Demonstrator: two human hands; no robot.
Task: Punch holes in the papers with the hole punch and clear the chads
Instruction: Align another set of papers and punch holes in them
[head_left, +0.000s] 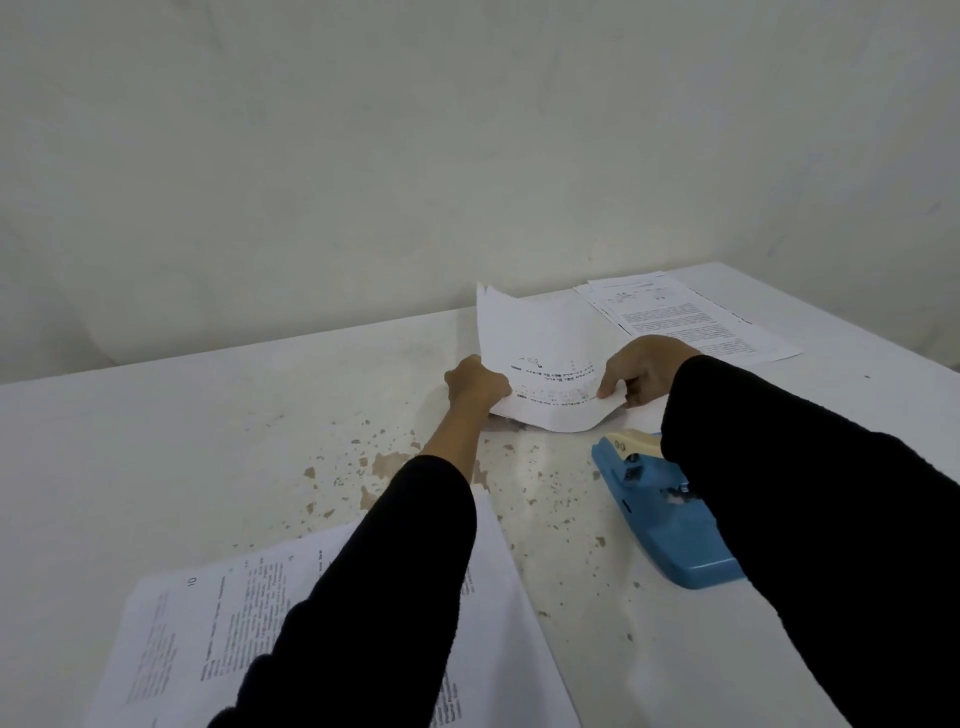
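A printed sheet of paper (540, 353) is held up off the table, bowed downward along its near edge. My left hand (475, 387) grips its near left corner. My right hand (644, 371) pinches its near right edge between thumb and fingers. The blue hole punch (660, 525) with a cream handle lies on the table just below my right forearm, which hides part of it. A small white scrap sits in the punch's slot. Both arms wear black sleeves.
A stack of printed pages (691, 317) lies at the back right of the white table (182, 441). Another printed stack (218, 623) lies at the near left under my left forearm. Brown chipped spots mark the table's middle. A pale wall stands close behind.
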